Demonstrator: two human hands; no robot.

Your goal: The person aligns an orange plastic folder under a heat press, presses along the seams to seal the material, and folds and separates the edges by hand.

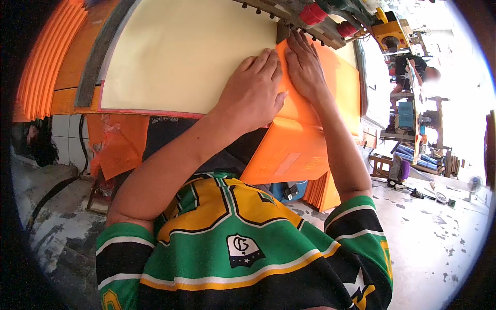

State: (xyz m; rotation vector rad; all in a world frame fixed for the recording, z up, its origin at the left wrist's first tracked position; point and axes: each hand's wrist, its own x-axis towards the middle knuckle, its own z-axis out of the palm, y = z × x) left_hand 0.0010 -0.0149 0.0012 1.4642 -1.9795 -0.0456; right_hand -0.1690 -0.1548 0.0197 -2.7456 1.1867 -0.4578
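An orange card folder (338, 82) lies on the cream work surface (170, 57), and its near part hangs over the front edge toward my lap. My left hand (254, 85) rests at the folder's left edge, fingers stretched out over the cream surface and thumb on the orange card. Flat on the folder, my right hand (306, 67) has its fingers extended toward the bolted metal bar (268, 8) of a machine. Both hands press down with the fingers outstretched, grasping nothing. The folder's far edge is partly hidden by the right hand and the bar.
Red knobs (313, 14) sit above the bar. A stack of orange folders (49, 57) stands at the left, and another stack (319, 192) is below the table. A yellow box with a dial (391, 35) is at the upper right. Farther back, a person (411, 67) is at a bench.
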